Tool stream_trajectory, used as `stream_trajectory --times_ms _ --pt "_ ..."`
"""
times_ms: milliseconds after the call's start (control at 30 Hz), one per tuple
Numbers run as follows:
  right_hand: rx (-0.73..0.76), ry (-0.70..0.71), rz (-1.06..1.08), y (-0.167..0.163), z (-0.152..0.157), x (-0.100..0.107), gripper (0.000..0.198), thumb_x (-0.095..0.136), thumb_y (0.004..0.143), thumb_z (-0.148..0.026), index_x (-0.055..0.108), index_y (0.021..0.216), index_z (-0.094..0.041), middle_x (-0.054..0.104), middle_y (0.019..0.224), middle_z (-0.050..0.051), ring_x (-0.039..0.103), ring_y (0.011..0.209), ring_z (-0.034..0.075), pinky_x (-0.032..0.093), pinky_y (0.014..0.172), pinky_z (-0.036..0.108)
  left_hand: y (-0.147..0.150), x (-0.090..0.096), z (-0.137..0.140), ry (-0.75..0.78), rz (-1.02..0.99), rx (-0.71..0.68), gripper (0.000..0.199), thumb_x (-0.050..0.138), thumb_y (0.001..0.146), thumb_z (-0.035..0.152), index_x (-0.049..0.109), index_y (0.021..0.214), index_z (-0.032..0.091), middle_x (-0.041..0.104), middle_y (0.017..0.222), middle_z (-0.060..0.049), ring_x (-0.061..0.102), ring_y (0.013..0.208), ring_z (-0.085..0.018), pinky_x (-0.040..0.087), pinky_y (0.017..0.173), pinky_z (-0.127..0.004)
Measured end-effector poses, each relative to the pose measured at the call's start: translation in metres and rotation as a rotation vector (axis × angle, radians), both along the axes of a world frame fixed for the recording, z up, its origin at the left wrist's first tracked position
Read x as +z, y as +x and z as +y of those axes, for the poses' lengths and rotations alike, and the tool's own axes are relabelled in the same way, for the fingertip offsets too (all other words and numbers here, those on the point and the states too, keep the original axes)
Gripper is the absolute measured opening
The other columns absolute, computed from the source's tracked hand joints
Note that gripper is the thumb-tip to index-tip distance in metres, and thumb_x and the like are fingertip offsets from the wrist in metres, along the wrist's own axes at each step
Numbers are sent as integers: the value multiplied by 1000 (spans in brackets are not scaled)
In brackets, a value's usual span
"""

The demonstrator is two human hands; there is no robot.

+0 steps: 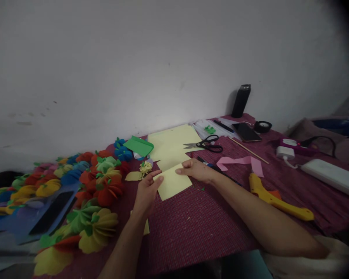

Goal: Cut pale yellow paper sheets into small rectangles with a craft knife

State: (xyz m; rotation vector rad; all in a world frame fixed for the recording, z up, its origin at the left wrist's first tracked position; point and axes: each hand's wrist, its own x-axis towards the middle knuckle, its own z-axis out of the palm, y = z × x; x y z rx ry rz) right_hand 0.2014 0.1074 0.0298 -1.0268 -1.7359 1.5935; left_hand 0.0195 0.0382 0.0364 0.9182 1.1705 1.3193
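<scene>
We are looking at a pale yellow sheet (174, 185) over the middle of the cloth-covered table (189, 230), between its near edge and its far edge by the wall (104, 77); whether the sheet is touching the cloth, we cannot tell. The left hand (147, 188) is pinching its left corner, thumb on top; the right hand (196, 170) is pinching the far side toward the right corner, thumb also on top. We are judging it light, thin, fairly stiff over so short a span, not slippery but easily creased; we are favouring light holds at corners and margins, leaving the middle unpressed. Beyond, larger yellow sheets (171, 137) are lying toward the table's far edge, black scissors (202, 144) resting on their right side. Leftward, paper flowers (107, 190) are crowding the table's left part. Rightward, a pink strip (256, 166) is lying near a yellow tool (276, 203), and a black bottle (241, 101) is standing at the far right corner.
</scene>
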Motion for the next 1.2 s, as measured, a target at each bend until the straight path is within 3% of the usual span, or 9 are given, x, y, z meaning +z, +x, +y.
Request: stream_trajectory --times_ms 267,567,667,833,967,1200 --pt "-13 35 -27 1 0 -1 31 59 65 -45 60 64 -14 55 51 1 45 47 10 29 42 21 -4 -6 1 3 1 -38 36 65 66 33 60 94 11 66 74 -6 61 63 -16 45 56 -23" --pt "12 51 6 -1 0 -2 34 58 65 -47 54 57 -14 48 50 -3 37 42 6 26 42 20 -5 -11 2 3 19 -29 30 62 70 33 61 90 11 63 65 -3 57 55 -12 41 51 -20" --pt "12 43 3 -1 0 -2 34 57 66 -47 54 59 -14 49 51 -2 37 43 6 26 42 21 -4 -9 2 -7 45 5 32 62 68 36 60 88 12 61 62 -1 54 50 -10 39 47 -19" --pt "15 24 -6 -1 -1 -1 36 58 64 -50 52 56 -15 48 49 -3 37 42 6 26 42 20 -2 -1 1 13 130 1 45 69 60 36 54 98 17 62 74 -1 55 55 -11 42 51 -20" --pt "50 19 21 -1 -1 -3 37 58 65 -50 51 56 -15 46 49 -4 35 41 6 26 41 20 -1 -2 1 -64 213 -19 47 74 52 32 56 93 15 62 69 -1 54 51 -10 42 49 -20" --pt "99 -9 42 -1 1 -8 33 58 66 -46 55 57 -15 49 50 -3 37 42 6 27 42 21 -3 -6 3 -117 157 -3 41 74 52 35 57 81 12 61 59 -1 53 44 -11 37 41 -19"
